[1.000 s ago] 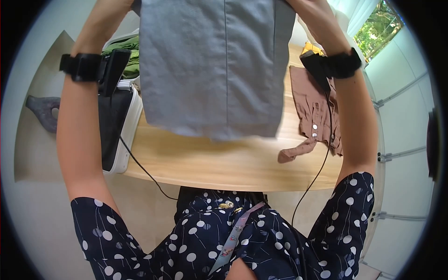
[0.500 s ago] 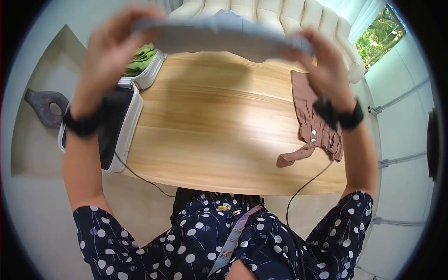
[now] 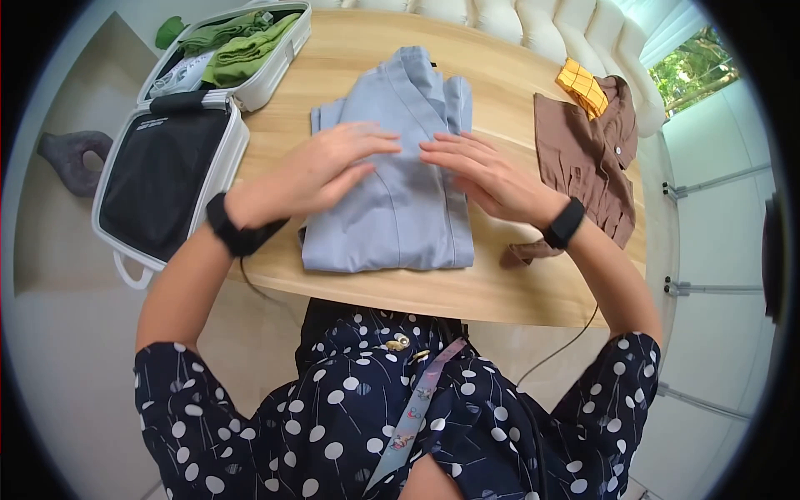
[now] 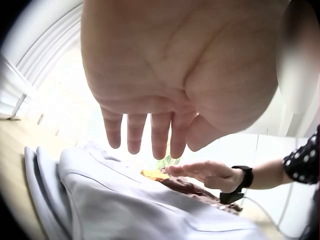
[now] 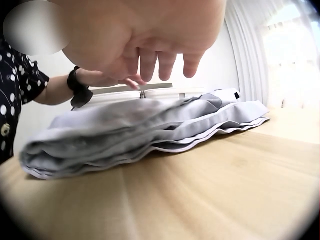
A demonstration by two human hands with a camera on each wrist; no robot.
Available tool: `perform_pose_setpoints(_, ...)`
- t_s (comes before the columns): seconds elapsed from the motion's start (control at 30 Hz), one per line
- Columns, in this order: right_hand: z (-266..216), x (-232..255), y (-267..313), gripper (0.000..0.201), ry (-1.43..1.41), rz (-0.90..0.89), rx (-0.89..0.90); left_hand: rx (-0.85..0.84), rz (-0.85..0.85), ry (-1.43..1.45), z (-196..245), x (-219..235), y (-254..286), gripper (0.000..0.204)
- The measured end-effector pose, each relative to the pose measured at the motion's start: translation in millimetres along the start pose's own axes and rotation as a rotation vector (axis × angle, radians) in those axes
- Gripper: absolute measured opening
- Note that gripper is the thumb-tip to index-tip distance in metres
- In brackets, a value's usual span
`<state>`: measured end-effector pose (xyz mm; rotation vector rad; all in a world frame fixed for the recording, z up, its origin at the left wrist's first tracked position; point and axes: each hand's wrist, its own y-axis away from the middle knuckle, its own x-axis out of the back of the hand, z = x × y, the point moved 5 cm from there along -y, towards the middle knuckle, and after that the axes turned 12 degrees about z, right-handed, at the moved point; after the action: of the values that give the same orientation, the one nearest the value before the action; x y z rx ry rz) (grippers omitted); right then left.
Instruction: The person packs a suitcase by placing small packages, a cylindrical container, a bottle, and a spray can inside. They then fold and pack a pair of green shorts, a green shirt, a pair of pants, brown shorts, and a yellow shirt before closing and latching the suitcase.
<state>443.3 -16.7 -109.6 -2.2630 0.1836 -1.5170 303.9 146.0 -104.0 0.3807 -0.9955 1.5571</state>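
A folded light blue-grey garment (image 3: 387, 225) with long seams lies on the wooden table (image 3: 500, 287) in front of the person. Over its left side is the left hand (image 3: 321, 167), palm down with fingers extended. The right hand (image 3: 492, 179) reaches over the garment's right side, its fingers also straight and pointing inward. In the left wrist view, the left palm (image 4: 175, 65) hangs above the cloth with nothing in it. From the right wrist view, the garment (image 5: 150, 122) shows as a stack of several layers beneath the right hand (image 5: 155, 35).
An open white suitcase (image 3: 237, 150) stands at the left, with green clothes (image 3: 250, 58) in its far half. On the right lie a brown garment (image 3: 575, 158) and a yellow checked cloth (image 3: 583, 87). A cream padded seat (image 3: 550, 29) borders the far edge.
The blue-grey garment, held up by both hands before, now lies folded on the table. Both hands have let go and come down over it, closer together.
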Motion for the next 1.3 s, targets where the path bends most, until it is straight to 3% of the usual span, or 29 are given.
perform_pose_setpoints(0.03, 3.8, -8.3, -0.5, 0.048, 0.072, -0.029, 0.041, -0.12, 0.05, -0.127, -7.4, -7.7, -1.1, 0.037)
perform_pose_setpoints(0.07, 8.3, -11.6, 2.3, 0.048, 0.069, -0.03, 0.039, -0.117, 0.047, -0.126, -15.8, -13.2, 3.9, 0.037)
perform_pose_setpoints(0.13, 20.2, -24.9, 13.3, 0.056, 0.174, -0.237, 0.019, -0.104, -0.164, -0.328, -33.1, -23.0, 18.9, 0.05)
perform_pose_setpoints(0.17, 22.9, -25.7, 16.3, 0.061, 0.176, -0.239, 0.01, -0.088, -0.185, -0.323, -35.6, -22.1, 24.6, 0.058)
perform_pose_setpoints(0.4, 11.0, -10.4, 25.3, 0.064, 0.225, -0.252, 0.045, -0.006, -0.253, -0.36, -11.7, -4.3, 49.7, 0.065)
perform_pose_setpoints(0.57, 4.6, -4.1, 34.2, 0.081, 0.132, -0.343, -0.027, 0.085, -0.312, -0.189, -8.1, 1.7, 58.8, 0.077)
perform_pose_setpoints(0.7, 12.9, -15.3, 45.8, 0.098, 0.118, -0.303, -0.012, 0.082, -0.272, -0.23, -7.5, -4.1, 58.2, 0.076)
perform_pose_setpoints(0.87, 11.3, -16.5, 45.1, 0.11, 0.13, -0.307, -0.026, 0.02, -0.164, -0.238, -14.3, -12.0, 62.1, 0.053)
perform_pose_setpoints(1.0, 2.1, -15.4, 35.2, 0.098, 0.157, -0.253, -0.03, 0.139, -0.117, -0.03, -20.5, -11.9, 56.2, 0.044)
perform_pose_setpoints(1.07, -3.1, -12.6, 24.7, 0.092, 0.163, -0.204, -0.019, 0.407, 0.01, 0.287, -28.3, -6.3, 49.6, 0.04)
perform_pose_setpoints(1.1, -4.2, -9.8, 20.6, 0.086, 0.165, -0.156, -0.008, 0.464, 0.17, 0.283, -32.9, -1.7, 50.5, 0.037)
perform_pose_setpoints(1.13, 2.8, -12.9, 21.9, 0.086, 0.168, -0.156, -0.004, 0.463, 0.174, 0.28, -31.0, 3.5, 44.4, 0.037)
perform_pose_setpoints(1.2, 21.3, -20.1, 28.4, 0.073, -0.044, -0.117, -0.04, 0.693, 0.255, 0.346, -35.9, 18.0, 30.9, 0.045)
perform_pose_setpoints(1.23, 24.7, -16.2, 22.4, 0.057, -0.242, -0.049, -0.266, 0.612, 0.381, 0.297, -36.0, 21.9, 24.0, 0.055)
perform_pose_setpoints(1.27, 27.7, -12.0, 17.9, 0.044, -0.453, 0.066, -0.477, 0.611, 0.386, 0.297, -45.0, 21.4, 18.5, 0.055)
perform_pose_setpoints(1.3, 41.3, -17.0, 17.8, 0.042, -0.541, 0.139, -0.605, 0.757, 0.419, 0.515, -62.9, 18.0, 14.6, 0.056)
